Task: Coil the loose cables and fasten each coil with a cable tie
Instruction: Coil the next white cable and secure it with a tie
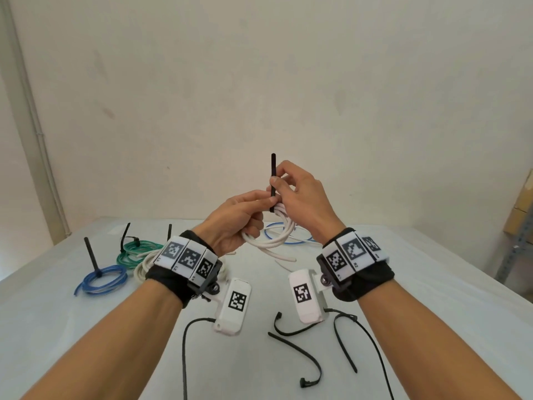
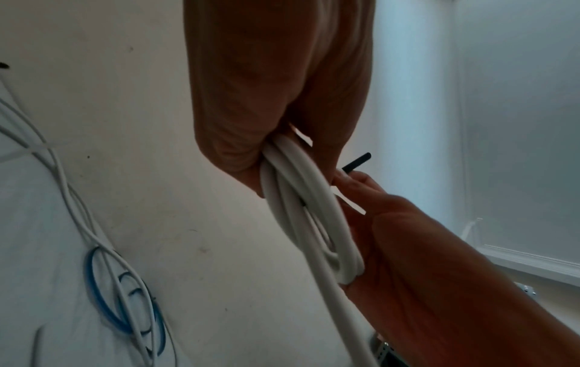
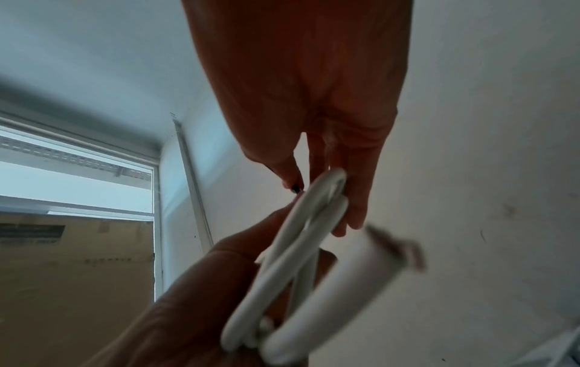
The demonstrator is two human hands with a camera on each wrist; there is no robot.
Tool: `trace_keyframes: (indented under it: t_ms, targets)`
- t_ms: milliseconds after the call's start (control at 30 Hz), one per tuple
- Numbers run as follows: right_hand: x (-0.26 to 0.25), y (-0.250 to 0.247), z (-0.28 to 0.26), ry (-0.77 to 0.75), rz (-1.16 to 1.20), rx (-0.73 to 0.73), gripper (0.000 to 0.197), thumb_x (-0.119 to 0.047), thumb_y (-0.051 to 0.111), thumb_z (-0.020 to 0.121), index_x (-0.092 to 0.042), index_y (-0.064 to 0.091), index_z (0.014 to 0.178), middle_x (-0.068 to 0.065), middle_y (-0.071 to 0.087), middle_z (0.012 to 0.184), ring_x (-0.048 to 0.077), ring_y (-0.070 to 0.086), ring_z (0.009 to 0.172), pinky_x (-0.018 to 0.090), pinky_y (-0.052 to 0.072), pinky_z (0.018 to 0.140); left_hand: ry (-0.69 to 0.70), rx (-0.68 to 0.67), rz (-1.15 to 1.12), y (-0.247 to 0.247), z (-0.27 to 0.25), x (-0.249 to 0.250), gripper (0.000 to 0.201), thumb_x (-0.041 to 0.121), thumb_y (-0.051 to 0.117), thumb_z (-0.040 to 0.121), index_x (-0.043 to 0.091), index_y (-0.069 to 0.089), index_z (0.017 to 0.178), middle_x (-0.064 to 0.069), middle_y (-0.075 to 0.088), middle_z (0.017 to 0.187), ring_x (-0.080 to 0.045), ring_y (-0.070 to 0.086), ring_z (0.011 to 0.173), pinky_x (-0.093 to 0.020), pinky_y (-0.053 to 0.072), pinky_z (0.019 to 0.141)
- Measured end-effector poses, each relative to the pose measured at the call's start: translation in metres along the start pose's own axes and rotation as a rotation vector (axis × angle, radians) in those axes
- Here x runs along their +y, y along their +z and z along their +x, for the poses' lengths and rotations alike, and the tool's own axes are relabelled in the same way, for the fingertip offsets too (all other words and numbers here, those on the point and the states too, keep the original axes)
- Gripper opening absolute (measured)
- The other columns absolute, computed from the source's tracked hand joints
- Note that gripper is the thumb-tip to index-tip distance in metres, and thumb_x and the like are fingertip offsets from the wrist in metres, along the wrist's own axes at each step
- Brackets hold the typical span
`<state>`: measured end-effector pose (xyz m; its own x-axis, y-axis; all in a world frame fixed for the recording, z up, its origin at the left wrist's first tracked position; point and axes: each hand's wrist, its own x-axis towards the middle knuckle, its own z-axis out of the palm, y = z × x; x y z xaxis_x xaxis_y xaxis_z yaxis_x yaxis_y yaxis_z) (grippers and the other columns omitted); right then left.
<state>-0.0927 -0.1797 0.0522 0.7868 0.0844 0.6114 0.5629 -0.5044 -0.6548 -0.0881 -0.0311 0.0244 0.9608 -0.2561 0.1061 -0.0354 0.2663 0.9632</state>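
Both hands are raised above the table [image 1: 403,284]. My left hand [image 1: 264,212] grips a coil of thick white cable [image 1: 277,241], whose loops hang below the fist. A black cable tie [image 1: 273,174] stands upright at the top of the coil, and my right hand [image 1: 277,181] pinches it between thumb and fingers. In the left wrist view the left hand [image 2: 251,139] clamps the white coil [image 2: 301,211], and the tie's tail [image 2: 357,161] sticks out past the right hand [image 2: 354,183]. The right wrist view shows the right hand [image 3: 320,196] over the coil [image 3: 298,238].
Three tied coils lie at the left: blue [image 1: 103,280], green [image 1: 135,251] and white [image 1: 142,268]. A loose blue and white cable [image 1: 291,236] lies behind the hands. Several spare black ties [image 1: 305,356] are scattered on the near table. Cardboard boxes [image 1: 522,209] stand at the right edge.
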Motion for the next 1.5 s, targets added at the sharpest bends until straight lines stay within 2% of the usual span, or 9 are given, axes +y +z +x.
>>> trace_keyframes:
  t_ms: [100,233,467,667,833,967,1133,1367,1500]
  targets:
    - [-0.001,0.002,-0.002,0.003,0.017,0.021,0.014,-0.018,0.057,0.101,-0.016,0.06,0.088,-0.001,0.076,0.084,0.024,0.07,0.081,0.027,0.057,0.069,0.035,0.018,0.046,-0.001,-0.002,-0.003,0.021,0.006,0.065,0.099,0.006,0.066,0.119,0.007,0.049,0.054,-0.005,0.029,0.041,-0.016,0.029,0.036]
    - [-0.001,0.005,-0.005,-0.014,-0.025,0.011,0.015,-0.025,0.058,0.099,-0.024,0.059,0.085,-0.012,0.075,0.083,0.022,0.07,0.089,0.05,0.055,0.091,0.074,0.039,0.117,-0.004,-0.004,-0.007,0.03,0.009,0.069,0.097,-0.002,0.065,0.124,0.006,0.057,0.057,-0.007,0.033,0.041,-0.018,0.032,0.037]
    - [-0.005,-0.004,-0.005,0.024,0.033,0.048,0.013,-0.031,0.057,0.103,-0.021,0.062,0.095,-0.001,0.074,0.083,0.018,0.066,0.075,0.032,0.051,0.073,0.053,0.005,0.14,-0.003,-0.002,0.014,0.014,0.019,0.072,0.096,0.011,0.072,0.107,0.007,0.047,0.058,-0.006,0.031,0.045,-0.017,0.031,0.039]
    - [0.0,-0.012,-0.005,0.033,0.066,0.065,0.013,-0.026,0.057,0.103,-0.018,0.059,0.093,0.013,0.072,0.073,0.018,0.056,0.055,0.029,0.048,0.06,0.059,0.03,0.186,0.007,0.003,0.013,0.023,0.011,0.072,0.095,0.0,0.07,0.116,-0.001,0.054,0.067,-0.007,0.033,0.042,-0.018,0.032,0.038]
    - [0.013,-0.018,-0.013,0.111,0.166,0.084,0.014,-0.03,0.061,0.101,-0.025,0.062,0.087,0.011,0.075,0.074,0.037,0.072,0.071,0.056,0.06,0.074,0.13,0.047,0.31,0.02,-0.001,0.004,0.025,0.011,0.07,0.096,-0.004,0.069,0.116,0.002,0.064,0.064,-0.009,0.035,0.041,-0.019,0.032,0.04]
    - [0.019,-0.027,-0.016,0.139,0.264,0.037,0.013,-0.04,0.063,0.099,-0.028,0.069,0.097,0.005,0.079,0.084,0.029,0.078,0.08,0.058,0.061,0.083,0.062,0.001,0.25,0.022,0.001,0.017,0.02,0.017,0.069,0.098,0.003,0.071,0.112,0.001,0.053,0.068,-0.008,0.031,0.047,-0.018,0.029,0.042]
    - [0.024,-0.032,-0.022,0.118,0.181,-0.154,0.023,-0.015,0.066,0.101,-0.016,0.074,0.122,0.003,0.079,0.105,0.015,0.079,0.085,0.045,0.065,0.08,0.026,0.049,0.081,0.023,0.013,0.017,0.009,0.016,0.067,0.099,0.013,0.074,0.101,0.002,0.052,0.07,-0.007,0.028,0.052,-0.017,0.025,0.04]
    - [0.049,-0.031,-0.014,0.238,0.087,-0.089,0.021,-0.015,0.059,0.104,-0.009,0.079,0.107,0.006,0.08,0.092,0.022,0.078,0.068,0.038,0.065,0.07,0.079,0.047,0.244,0.021,0.028,-0.015,0.019,0.018,0.068,0.099,0.009,0.074,0.115,-0.007,0.071,0.093,-0.02,0.061,0.08,-0.031,0.053,0.072]
    - [0.072,-0.028,-0.011,0.37,0.19,-0.099,0.021,-0.012,0.06,0.103,-0.007,0.079,0.098,0.012,0.079,0.084,0.025,0.079,0.07,0.036,0.065,0.069,0.221,0.044,0.257,0.022,0.041,-0.036,0.011,0.005,0.071,0.095,-0.001,0.074,0.104,-0.029,0.073,0.105,-0.035,0.072,0.095,-0.04,0.061,0.092]
